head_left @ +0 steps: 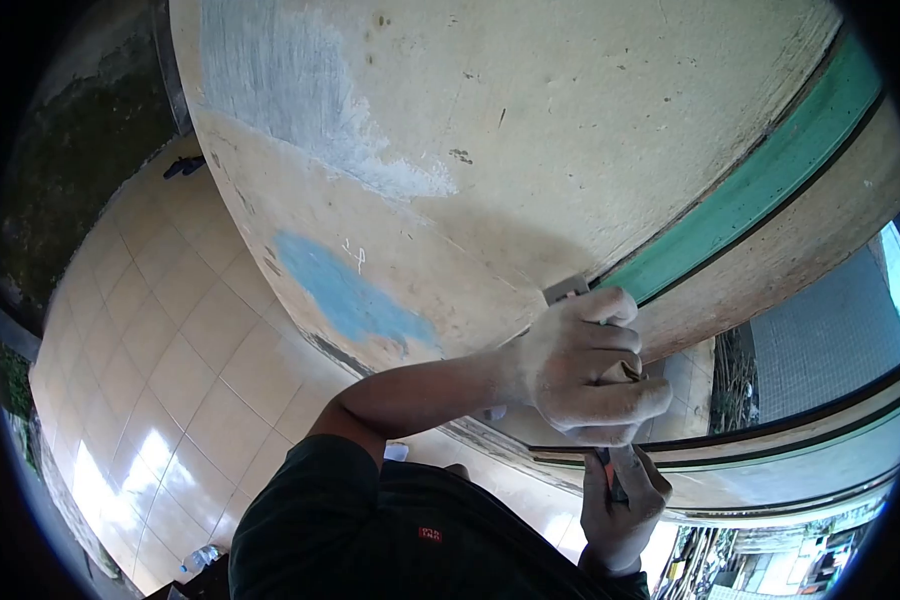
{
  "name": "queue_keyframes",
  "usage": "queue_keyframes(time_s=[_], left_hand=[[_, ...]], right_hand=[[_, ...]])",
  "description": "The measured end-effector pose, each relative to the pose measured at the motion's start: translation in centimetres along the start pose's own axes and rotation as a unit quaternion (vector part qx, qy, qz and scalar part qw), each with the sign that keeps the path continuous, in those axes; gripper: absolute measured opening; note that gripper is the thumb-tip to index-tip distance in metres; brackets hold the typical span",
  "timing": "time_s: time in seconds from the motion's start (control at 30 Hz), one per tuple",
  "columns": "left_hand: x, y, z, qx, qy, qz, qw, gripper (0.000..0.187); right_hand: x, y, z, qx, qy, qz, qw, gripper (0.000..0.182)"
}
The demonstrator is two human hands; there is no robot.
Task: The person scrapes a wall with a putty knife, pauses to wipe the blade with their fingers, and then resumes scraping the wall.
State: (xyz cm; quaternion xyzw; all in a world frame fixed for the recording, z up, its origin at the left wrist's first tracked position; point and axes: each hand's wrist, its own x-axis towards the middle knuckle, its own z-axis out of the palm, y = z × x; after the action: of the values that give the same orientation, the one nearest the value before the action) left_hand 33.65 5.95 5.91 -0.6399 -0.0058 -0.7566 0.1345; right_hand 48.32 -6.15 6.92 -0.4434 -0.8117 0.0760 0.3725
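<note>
My left hand (590,375), coated in pale dust, is closed in a fist against the edge of the beige wall (570,130). From its upper side sticks a flat grey piece with straight edges (567,290), and a curled tan edge (620,371) shows between the fingers. They look like one piece of folded sandpaper, though most of it is hidden. Below, my right hand (625,505) is wrapped round a tool with a black and red handle (611,475); its working end is out of sight. The wall carries a whitish scraped patch (280,90) and a blue patch (350,295).
A green frame strip (740,190) runs along the wall's edge beside an opening with a ledge. Glossy tiles (190,370) cover the floor at left. Dark footwear (183,166) lies near the wall, and a clear plastic item (202,558) sits at lower left.
</note>
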Motion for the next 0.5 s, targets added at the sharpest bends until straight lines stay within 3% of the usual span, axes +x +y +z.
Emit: queue_keyframes(time_s=[0.07,0.1,0.2,0.27,0.33,0.5], left_hand=[[0.1,-1.0,-1.9,0.007,-0.019,0.028,0.999,0.004],[0.0,-1.7,-2.3,0.04,0.016,0.043,0.998,0.01],[-0.1,-1.0,-2.5,0.009,-0.01,0.016,1.0,0.01],[-0.4,-0.5,-1.0,-0.006,-0.022,0.026,0.999,0.01],[0.6,-0.5,-1.6,-0.007,-0.109,0.015,0.994,0.01],[-1.2,-1.3,-2.2,-0.049,-0.024,0.004,0.998,0.014]], right_hand=[[1.1,0.5,0.9,0.023,-0.041,-0.024,0.999,0.035],[1.7,0.6,1.7,0.05,-0.048,-0.027,0.997,0.037],[1.4,0.5,1.3,0.044,-0.058,-0.036,0.997,0.038],[0.6,-0.1,-0.2,0.014,-0.032,-0.009,0.999,0.04],[0.6,-0.8,-1.2,-0.003,-0.04,0.066,0.997,0.04],[1.7,0.1,-1.0,0.011,-0.033,0.037,0.999,0.046]])
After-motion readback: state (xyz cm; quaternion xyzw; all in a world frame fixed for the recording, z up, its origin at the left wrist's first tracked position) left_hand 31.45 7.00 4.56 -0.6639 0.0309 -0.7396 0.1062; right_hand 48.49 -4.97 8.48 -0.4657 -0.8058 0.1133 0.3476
